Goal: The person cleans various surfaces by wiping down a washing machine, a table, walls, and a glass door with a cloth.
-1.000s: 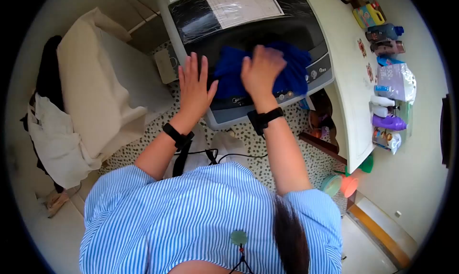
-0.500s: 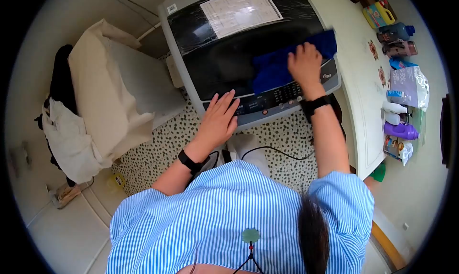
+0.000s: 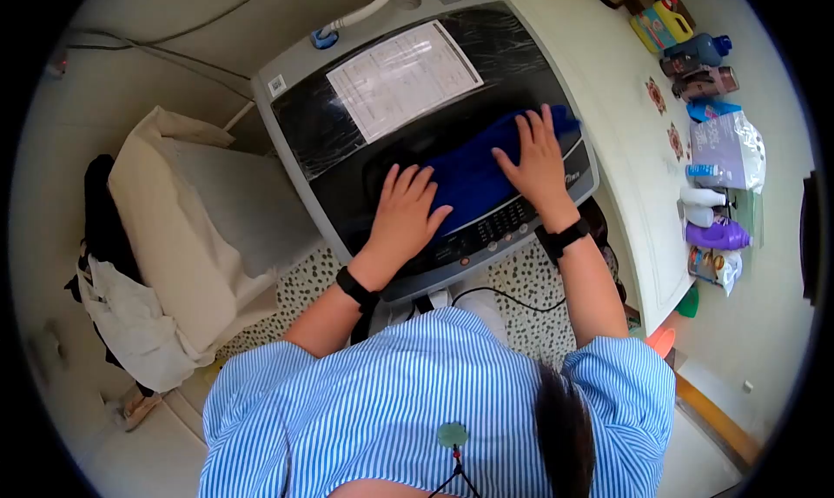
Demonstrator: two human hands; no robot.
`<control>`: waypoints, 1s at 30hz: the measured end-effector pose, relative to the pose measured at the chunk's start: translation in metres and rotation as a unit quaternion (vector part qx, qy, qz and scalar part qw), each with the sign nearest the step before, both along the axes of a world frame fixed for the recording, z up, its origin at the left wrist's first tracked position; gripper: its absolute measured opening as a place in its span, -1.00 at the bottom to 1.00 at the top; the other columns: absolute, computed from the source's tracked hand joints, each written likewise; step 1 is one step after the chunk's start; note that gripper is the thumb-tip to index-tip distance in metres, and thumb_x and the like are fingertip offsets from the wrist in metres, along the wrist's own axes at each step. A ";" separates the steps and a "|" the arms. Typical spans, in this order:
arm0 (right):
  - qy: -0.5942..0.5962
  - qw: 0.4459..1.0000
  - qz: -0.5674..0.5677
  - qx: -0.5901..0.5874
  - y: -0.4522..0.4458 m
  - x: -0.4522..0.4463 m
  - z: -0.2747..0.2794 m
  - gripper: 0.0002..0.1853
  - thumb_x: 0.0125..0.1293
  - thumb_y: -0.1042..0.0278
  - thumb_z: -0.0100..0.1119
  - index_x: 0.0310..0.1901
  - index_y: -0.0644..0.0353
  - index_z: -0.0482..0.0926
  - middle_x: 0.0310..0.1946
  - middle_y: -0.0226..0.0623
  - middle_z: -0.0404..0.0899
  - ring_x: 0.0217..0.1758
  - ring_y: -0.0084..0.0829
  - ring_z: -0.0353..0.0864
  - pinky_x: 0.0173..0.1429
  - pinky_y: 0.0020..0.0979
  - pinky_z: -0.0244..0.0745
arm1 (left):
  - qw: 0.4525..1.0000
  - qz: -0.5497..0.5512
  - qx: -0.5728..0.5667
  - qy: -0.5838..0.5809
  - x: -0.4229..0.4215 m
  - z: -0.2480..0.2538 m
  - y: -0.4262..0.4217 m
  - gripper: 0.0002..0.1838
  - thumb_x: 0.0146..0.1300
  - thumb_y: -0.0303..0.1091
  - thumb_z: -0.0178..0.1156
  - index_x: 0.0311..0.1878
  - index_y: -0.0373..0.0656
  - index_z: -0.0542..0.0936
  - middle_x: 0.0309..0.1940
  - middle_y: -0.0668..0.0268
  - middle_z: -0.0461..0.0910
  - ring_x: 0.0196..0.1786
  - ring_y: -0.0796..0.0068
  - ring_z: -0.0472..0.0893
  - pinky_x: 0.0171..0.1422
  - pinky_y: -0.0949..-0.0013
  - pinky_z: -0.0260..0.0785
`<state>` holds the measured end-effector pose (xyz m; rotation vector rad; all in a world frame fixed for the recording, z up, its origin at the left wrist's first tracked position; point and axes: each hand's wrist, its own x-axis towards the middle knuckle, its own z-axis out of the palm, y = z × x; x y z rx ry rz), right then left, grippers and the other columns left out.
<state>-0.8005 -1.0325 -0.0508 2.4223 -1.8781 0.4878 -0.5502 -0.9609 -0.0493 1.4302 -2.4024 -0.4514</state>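
A blue cloth lies spread over the front part of the dark lid of a top-loading washing machine. My right hand rests on the cloth's right part, fingers stretched and apart. At the cloth's left edge, my left hand lies flat with its fingers spread, thumb towards the cloth. Just in front of the cloth runs the control panel with its buttons. A printed paper sheet lies farther back on the lid, under clear film.
To the left stands a box-shaped thing under a beige cover, with a white cloth hanging beside it. At right, a white counter holds several bottles, including a purple bottle. A hose joins the machine's back.
My left hand has moved from the panel edge up onto the lid beside the cloth. The cloth lies flatter and farther left; my right hand's fingers have spread. The view has shifted.
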 end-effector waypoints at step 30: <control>0.034 0.939 0.325 0.110 -0.242 0.049 0.002 -0.33 0.36 -0.10 -0.06 0.45 -0.01 0.29 0.52 -0.23 0.14 0.62 -0.24 -0.04 0.64 -0.08 -0.29 | 0.948 0.309 -0.081 -0.020 -0.015 -0.005 -0.169 -0.35 0.31 -0.21 0.20 0.26 -0.58 0.33 0.35 -0.27 0.25 0.43 -0.20 0.22 0.53 0.03 0.08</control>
